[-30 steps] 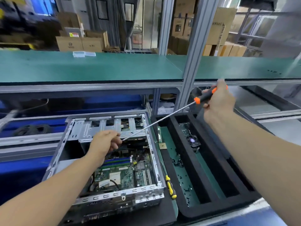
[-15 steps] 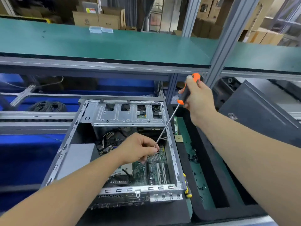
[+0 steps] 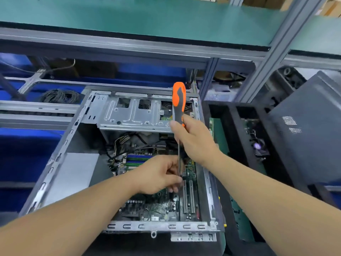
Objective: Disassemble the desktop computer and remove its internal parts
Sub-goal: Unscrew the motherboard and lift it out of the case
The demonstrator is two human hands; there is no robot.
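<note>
Two bare forearms in view, one from lower left, one from lower right. No sleeves showing anywhere along either arm up to frame edge. Left hand (image 3: 158,174) bare: no glove, ring or watch visible. Right hand (image 3: 193,141) likewise bare, wrist uncovered. Nails short, partly blurred.

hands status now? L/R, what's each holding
Left hand: fingers pinch the screwdriver shaft low, just above the motherboard.
Right hand: grips the screwdriver's orange and black handle, tool nearly upright.
</note>
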